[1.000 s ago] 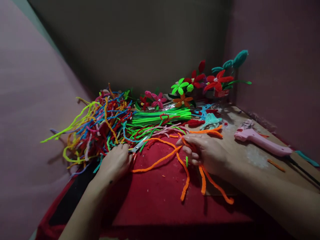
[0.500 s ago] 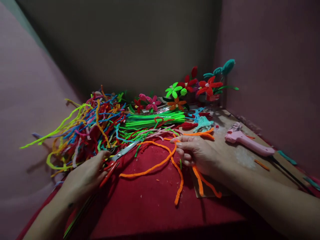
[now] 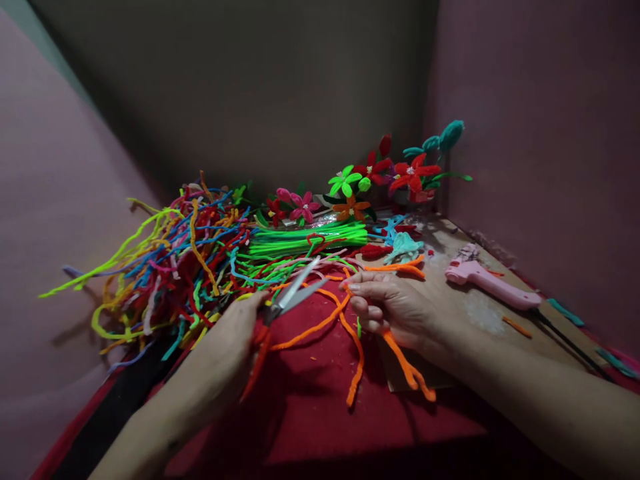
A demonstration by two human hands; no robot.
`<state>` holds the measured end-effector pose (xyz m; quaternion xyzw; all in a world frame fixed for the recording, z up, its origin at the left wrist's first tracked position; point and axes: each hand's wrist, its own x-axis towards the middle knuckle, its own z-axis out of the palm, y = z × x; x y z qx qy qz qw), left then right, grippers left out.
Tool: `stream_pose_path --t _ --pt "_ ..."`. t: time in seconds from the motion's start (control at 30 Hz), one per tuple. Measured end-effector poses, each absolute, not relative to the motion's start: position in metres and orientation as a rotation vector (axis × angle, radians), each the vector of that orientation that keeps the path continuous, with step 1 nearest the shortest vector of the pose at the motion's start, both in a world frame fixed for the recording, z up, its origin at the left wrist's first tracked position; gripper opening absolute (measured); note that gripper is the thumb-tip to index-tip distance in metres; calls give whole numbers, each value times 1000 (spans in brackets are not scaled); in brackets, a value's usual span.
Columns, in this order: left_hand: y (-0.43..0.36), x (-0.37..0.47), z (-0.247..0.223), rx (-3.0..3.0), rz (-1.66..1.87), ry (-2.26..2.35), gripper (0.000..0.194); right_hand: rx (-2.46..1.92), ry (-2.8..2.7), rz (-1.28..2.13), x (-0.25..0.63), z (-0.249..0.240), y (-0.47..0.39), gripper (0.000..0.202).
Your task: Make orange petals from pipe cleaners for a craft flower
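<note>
My left hand holds red-handled scissors, their blades parted and pointing up and to the right over the orange stems. Pinched in my right hand are orange fuzzy stems, near the blade tips but apart from them. Several stem ends hang below my fingers, and others curve left over the red cloth. The exact spot where the stems meet between my fingertips is hard to make out.
A tangled heap of coloured stems lies left, beside a green bundle. Fuzzy flowers stand behind. A pink glue gun lies on a brown board at the right.
My left hand has moved right with the scissors, whose blades have opened and come closer to my right hand. The orange ends under my right hand have shifted slightly.
</note>
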<state>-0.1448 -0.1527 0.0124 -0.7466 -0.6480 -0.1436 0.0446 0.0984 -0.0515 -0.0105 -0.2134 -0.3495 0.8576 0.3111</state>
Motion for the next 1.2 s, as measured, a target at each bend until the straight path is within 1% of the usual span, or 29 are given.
stream_pose_path --t 0.1,0.17,0.37,0.7,0.83,1.0,1.2 --pt "-155 -124 8 -2413 -286 -1874 50 -555 -909 2281 100 -10 -53 15" --pt "-154 -115 6 -2440 -256 -1843 49 -549 -934 2271 101 -8 -55 15" --pt "-144 -102 8 -2447 -302 -1837 47 -596 -1014 2193 100 -4 -58 17" --pt "-142 -99 10 -2415 -289 -1760 43 -586 -1097 2103 98 -6 -61 11" --pt "-141 -100 9 -2343 -193 -1663 41 -625 -1097 2072 98 -3 -61 11" --pt "-141 -99 9 -2225 -40 -1588 49 -628 -1101 2071 99 -1 -63 13" --pt "-142 -94 9 -2197 83 -1586 45 -626 -1096 2034 97 -2 -63 12"
